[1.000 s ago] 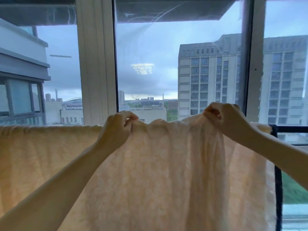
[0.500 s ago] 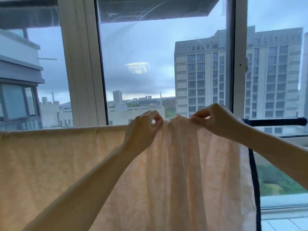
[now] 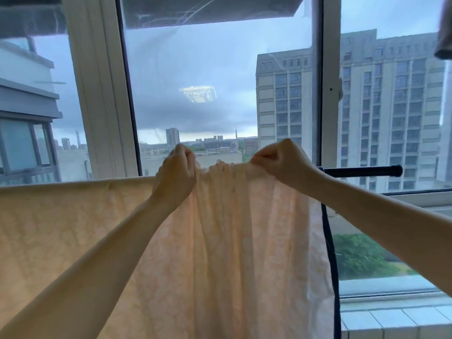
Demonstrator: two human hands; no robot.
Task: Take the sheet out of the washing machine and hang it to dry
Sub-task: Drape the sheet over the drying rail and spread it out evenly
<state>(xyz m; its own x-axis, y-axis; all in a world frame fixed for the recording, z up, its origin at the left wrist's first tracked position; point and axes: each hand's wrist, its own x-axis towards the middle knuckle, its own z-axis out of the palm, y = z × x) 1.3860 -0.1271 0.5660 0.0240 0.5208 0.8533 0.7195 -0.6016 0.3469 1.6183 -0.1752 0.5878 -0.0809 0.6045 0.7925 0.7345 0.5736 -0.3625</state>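
as grips (image 3: 175, 174) (image 3: 281, 160) pinch, sheet (image 3: 227, 241) bunched between

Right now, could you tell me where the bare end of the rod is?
Head view: the dark rod juts out right of the right hand, past the edge of the sheet.

Place: a home, at the window side of a high flat where washing is hung to dry.
Windows: tall panes in white frames (image 3: 102, 94) fill the wall.
Drying gear: a dark rod (image 3: 362, 172) runs across in front of the glass, with a pale sheet (image 3: 73, 228) draped over it.
Ledge: white tiles (image 3: 391, 324) below the panes.
Outlook: tower blocks (image 3: 391, 106) and a far skyline, seen from above the trees (image 3: 362, 255).
Glass: the reflection (image 3: 198, 94) of a ceiling lamp.
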